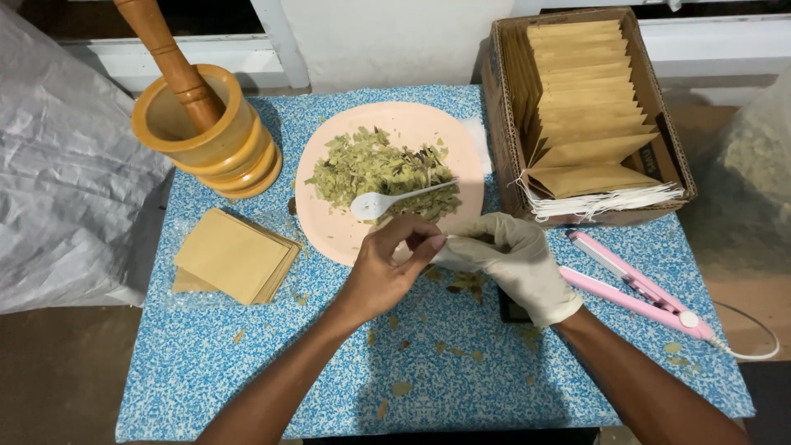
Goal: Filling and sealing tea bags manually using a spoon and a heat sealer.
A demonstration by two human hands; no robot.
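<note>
both grips (441,243) pinch sachet (461,247) — over plate (329,227)

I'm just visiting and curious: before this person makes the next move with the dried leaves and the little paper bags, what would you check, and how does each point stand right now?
1. Supply of crushed dried green leaves on the round pink plate: ok, a good heap.
2. White plastic spoon within reach: ok, resting on the plate.
3. Bare left hand and white-gloved right hand together on something small: cannot tell what they hold.
4. Empty tan paper bags in the cardboard box: ok, many left.
5. Pink handheld heat sealer close by: ok, beside the right hand; powered or not, cannot tell.
6. Blue speckled tabletop clean: not ok, leaf bits scattered.
</note>
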